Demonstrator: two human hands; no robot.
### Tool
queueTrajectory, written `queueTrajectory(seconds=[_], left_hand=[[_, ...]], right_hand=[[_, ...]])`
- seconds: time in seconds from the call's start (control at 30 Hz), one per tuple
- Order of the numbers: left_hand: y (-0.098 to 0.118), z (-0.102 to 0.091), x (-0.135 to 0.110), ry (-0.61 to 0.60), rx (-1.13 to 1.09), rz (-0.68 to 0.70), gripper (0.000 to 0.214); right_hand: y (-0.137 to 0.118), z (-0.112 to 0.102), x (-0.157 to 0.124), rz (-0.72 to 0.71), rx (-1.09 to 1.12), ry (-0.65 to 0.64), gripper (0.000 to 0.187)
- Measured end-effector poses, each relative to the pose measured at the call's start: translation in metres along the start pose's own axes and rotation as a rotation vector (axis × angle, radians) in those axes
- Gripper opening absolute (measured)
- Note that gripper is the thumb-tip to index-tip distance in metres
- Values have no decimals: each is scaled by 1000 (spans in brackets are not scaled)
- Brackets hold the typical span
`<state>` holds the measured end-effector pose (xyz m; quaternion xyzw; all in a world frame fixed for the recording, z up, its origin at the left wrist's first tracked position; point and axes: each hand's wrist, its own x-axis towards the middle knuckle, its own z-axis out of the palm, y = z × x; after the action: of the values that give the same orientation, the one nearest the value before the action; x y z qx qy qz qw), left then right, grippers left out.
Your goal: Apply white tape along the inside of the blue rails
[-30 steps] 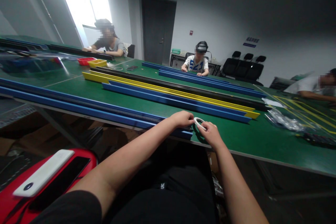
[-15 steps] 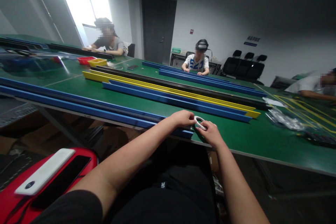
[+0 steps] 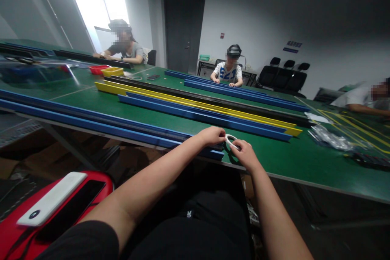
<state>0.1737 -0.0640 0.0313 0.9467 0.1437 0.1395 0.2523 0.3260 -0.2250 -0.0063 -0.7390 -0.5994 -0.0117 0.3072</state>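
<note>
My left hand point(image 3: 212, 135) and my right hand point(image 3: 244, 153) meet at the near edge of the green table point(image 3: 292, 158). Between them they pinch a small white ring point(image 3: 230, 139), the left hand on its left side and the right hand on its lower right side. The ring hovers just above the table, right beside the near end of a long blue rail point(image 3: 100, 124) that runs off to the left. Both forearms reach forward from my lap.
Several long blue, yellow and black rails point(image 3: 198, 111) lie across the table. Clear plastic bags point(image 3: 330, 139) sit at the right. Red and yellow bins point(image 3: 106, 70) stand far left. Three other people sit around the table. A red bag with a white phone point(image 3: 50, 203) rests at my left.
Both hands and the ring stay almost in place; my view has shifted slightly, with only small finger movement on the ring.
</note>
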Motion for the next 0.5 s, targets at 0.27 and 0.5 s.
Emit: queueTrajectory(seconds=[0.27, 0.5], left_hand=[[0, 0, 1, 0, 37, 12, 28], [1, 0, 1, 27, 26, -72, 31]], right_hand=[[2, 1, 1, 12, -59, 15, 28], [6, 6, 0, 31, -140, 114, 32]])
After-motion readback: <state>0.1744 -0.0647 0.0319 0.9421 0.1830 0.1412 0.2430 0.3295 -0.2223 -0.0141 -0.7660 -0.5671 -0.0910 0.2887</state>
